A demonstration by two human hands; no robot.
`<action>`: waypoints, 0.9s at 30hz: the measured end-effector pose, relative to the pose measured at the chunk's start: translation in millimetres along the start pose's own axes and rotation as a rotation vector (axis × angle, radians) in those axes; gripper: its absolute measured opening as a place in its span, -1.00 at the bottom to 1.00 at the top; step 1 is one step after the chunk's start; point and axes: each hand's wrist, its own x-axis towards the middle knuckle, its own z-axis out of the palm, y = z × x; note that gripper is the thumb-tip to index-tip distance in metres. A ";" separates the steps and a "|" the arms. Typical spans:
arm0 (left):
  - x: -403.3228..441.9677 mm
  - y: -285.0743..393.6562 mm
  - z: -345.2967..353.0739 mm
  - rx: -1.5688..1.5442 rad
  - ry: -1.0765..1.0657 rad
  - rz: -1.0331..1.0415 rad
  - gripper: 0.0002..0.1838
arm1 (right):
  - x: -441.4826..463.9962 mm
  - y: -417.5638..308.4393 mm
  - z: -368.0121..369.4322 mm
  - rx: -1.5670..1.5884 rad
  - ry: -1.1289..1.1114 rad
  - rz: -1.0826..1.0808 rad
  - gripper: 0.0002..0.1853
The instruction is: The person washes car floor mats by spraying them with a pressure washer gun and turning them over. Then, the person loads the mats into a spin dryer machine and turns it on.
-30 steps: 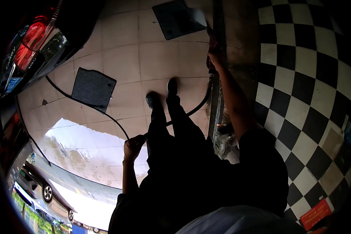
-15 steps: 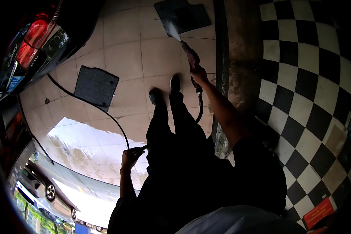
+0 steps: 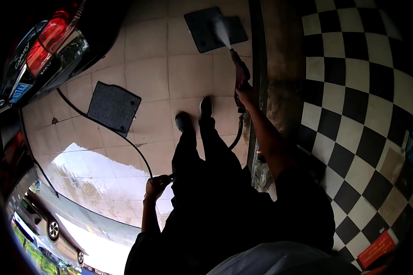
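My right hand (image 3: 245, 94) is wrapped round the grip of a dark reddish spray gun (image 3: 241, 69), which points away from me. A white water jet (image 3: 222, 33) leaves its nozzle and strikes a dark car floor mat (image 3: 204, 34) lying on the tiles. From the gun's lower end a black hose (image 3: 238, 137) curves down behind my legs. My left hand (image 3: 158, 185) is closed on the hose beside my left thigh. Between the car and my feet lies a second, grey-black floor mat (image 3: 114, 108), touched by neither hand.
A dark car's rear, with a red tail light (image 3: 47, 41), stands at the left. The hose (image 3: 80, 111) crosses the tiled floor (image 3: 147, 73) past the second mat. A dark strip (image 3: 258, 59) and checkered tiles (image 3: 353, 103) run along the right. Another car (image 3: 50, 224) stands lower left.
The spray gun and my right hand have shifted right. The jet has moved from the mat's lower left edge to its middle. My left hand stays on the hose.
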 end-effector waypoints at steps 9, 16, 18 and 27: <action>-50.2 -22.8 8.0 -0.006 -0.209 -0.105 -0.71 | -44.9 -55.6 10.4 0.171 -0.170 -0.093 -0.75; -14.3 -50.7 4.3 0.211 -0.622 -0.067 -0.62 | -4.6 5.5 -25.3 0.415 -0.006 0.076 -0.87; 42.9 -57.0 2.6 0.302 -0.715 -0.033 -0.55 | 1.9 17.1 -38.6 0.463 0.013 0.169 -0.85; 611.6 -13.1 119.5 -0.646 0.120 -0.363 -0.35 | 99.4 73.5 -37.2 0.906 -0.061 0.223 -0.85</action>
